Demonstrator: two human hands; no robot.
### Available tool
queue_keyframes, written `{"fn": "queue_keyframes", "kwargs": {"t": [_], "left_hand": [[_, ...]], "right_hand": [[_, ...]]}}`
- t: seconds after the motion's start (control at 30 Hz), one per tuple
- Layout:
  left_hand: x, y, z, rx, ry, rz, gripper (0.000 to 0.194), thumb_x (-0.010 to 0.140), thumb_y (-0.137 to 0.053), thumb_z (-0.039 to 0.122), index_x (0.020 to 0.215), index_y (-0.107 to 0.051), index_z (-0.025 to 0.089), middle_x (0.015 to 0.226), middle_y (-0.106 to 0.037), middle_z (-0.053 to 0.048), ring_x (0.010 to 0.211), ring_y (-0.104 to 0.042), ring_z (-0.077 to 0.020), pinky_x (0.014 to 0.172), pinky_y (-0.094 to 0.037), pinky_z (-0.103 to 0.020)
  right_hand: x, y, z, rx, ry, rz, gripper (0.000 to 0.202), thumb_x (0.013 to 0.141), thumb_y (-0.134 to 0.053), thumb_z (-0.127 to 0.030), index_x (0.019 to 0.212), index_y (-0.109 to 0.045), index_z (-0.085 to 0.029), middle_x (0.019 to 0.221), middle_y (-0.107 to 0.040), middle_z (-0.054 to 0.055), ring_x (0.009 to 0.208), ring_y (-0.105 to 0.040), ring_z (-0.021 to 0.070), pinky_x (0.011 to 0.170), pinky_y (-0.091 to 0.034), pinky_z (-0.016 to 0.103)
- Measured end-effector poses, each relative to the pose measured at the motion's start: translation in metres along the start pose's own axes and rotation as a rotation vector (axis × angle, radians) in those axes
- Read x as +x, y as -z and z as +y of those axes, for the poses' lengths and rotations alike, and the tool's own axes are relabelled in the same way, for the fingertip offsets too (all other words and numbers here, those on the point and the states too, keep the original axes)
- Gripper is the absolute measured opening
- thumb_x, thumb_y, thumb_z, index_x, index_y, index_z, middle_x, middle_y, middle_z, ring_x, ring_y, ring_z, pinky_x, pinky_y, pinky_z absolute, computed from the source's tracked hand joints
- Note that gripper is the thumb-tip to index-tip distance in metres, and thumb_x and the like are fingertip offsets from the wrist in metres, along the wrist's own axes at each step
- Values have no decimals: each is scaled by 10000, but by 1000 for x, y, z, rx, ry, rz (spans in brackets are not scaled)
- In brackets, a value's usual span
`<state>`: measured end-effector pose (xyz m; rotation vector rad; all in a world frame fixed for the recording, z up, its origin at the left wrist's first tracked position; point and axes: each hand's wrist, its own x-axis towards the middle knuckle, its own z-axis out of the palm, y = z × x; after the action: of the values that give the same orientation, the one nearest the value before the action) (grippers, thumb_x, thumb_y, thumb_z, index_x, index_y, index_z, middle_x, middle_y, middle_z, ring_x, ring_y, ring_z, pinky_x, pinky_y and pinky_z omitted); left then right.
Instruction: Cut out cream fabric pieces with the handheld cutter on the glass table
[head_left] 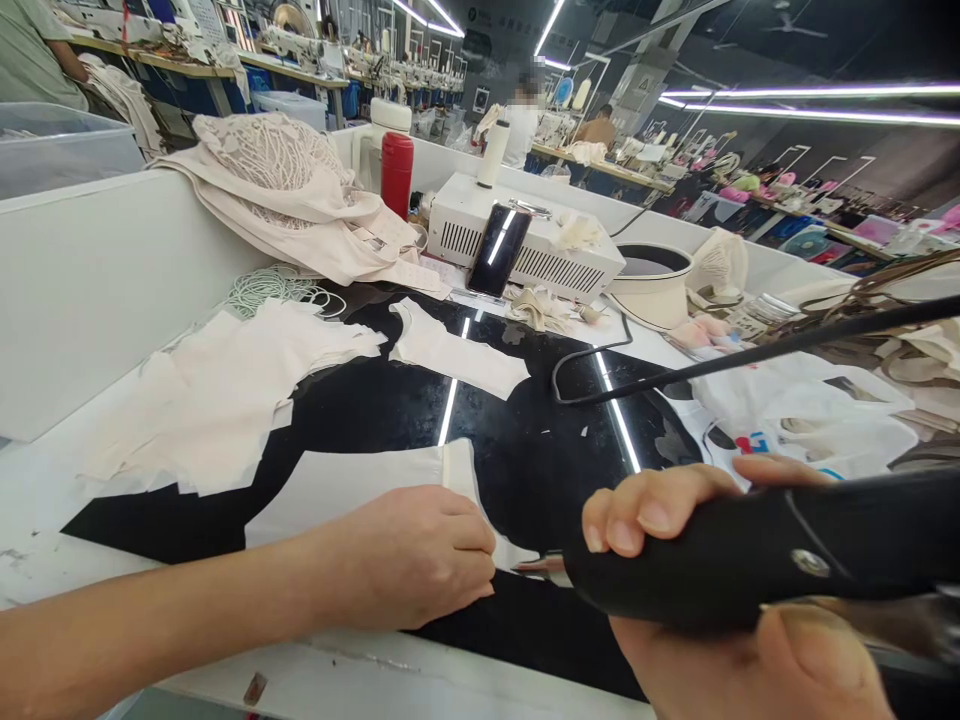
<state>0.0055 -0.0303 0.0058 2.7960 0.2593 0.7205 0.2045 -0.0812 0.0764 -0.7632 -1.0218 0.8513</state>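
My right hand [675,520] is wrapped round a black handheld tool [697,560], which looms large at the lower right. Its narrow metal tip [547,569] meets the corner of a pale fabric piece [345,495], or comes very close to it; I cannot tell which. My left hand [420,550] has its fingers curled together on that fabric piece, beside a cream strip [459,470] along its edge. The fabric lies flat on a glossy black board [375,420]. Farther back on the board rests another cut fabric piece [457,350].
Stacked pale fabric pieces [217,390] lie at left, near green cord [277,290] and heaped garments [277,200]. Behind stand a red bottle [396,175], a vented white box [525,240] and a phone [499,250]. A black cable [675,372] crosses the right side above a plastic bag [802,410].
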Motion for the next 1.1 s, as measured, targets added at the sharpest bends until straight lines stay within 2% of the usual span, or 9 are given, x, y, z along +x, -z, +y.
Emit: {"fn": "queue_keyframes", "kwargs": {"t": [0.17,0.37,0.47,0.57,0.63,0.7,0.8,0.97,1.1], "left_hand": [[1,3,0,-11,-5,-19,276,1108,-570,143,847,-659,168,883,-709,-40,862,-693,-171,967,-601,-293],[0,3,0,-58,18,-20,260,1121,-556,151,903,-698,165,918,-746,-46,898,-709,-177,963,-605,-298],[0,11,-3,-85,33,57,247,1138,-547,170,986,-741,151,1002,-786,-54,971,-734,-182,967,-600,-296],[-1,26,-13,-89,130,129,227,1143,-555,188,1091,-771,141,1128,-797,-69,1043,-752,-176,977,-604,-284],[-3,36,-22,-57,209,86,242,1147,-547,202,1126,-782,145,1170,-795,-70,1056,-758,-179,969,-615,-292],[-8,42,-29,1,264,-5,263,1147,-532,193,1120,-791,154,1177,-796,-66,1061,-758,-198,961,-622,-318],[-15,43,-29,44,342,-138,273,1131,-513,144,1154,-784,163,1221,-778,-70,1108,-738,-224,988,-612,-349],[-16,44,2,-57,552,-285,315,1104,-478,119,1260,-734,216,1248,-717,-62,1087,-716,-220,976,-580,-355],[-3,54,22,-228,731,-414,240,1106,-530,196,1123,-755,276,1079,-693,12,862,-718,-152,815,-557,-287]], "right_hand": [[-4,12,-4,-21,-2,84,474,768,-970,-483,1130,-709,-323,744,-691,-48,605,-617,166,546,-591,298],[-5,4,0,-3,42,94,438,784,-952,-457,1111,-707,-298,732,-704,-46,586,-628,167,509,-579,292],[0,2,3,19,73,105,441,768,-961,-443,1094,-711,-283,723,-705,-47,562,-624,159,493,-568,285],[8,7,8,8,141,115,424,753,-948,-426,1074,-721,-267,709,-703,-47,534,-616,158,480,-566,291],[17,14,14,-20,167,110,409,774,-929,-412,1092,-719,-263,726,-706,-41,549,-629,161,492,-571,292],[26,21,20,-37,179,103,397,808,-918,-405,1117,-709,-266,756,-708,-36,578,-648,159,520,-580,285],[38,28,28,-11,193,120,375,848,-901,-404,1136,-703,-267,785,-710,-35,610,-660,148,558,-590,274],[39,22,32,49,207,95,383,866,-886,-421,1165,-695,-276,801,-707,-37,625,-654,143,567,-580,273],[34,14,35,63,160,54,414,867,-895,-453,1175,-679,-279,808,-719,-42,622,-655,135,591,-569,273]]}}
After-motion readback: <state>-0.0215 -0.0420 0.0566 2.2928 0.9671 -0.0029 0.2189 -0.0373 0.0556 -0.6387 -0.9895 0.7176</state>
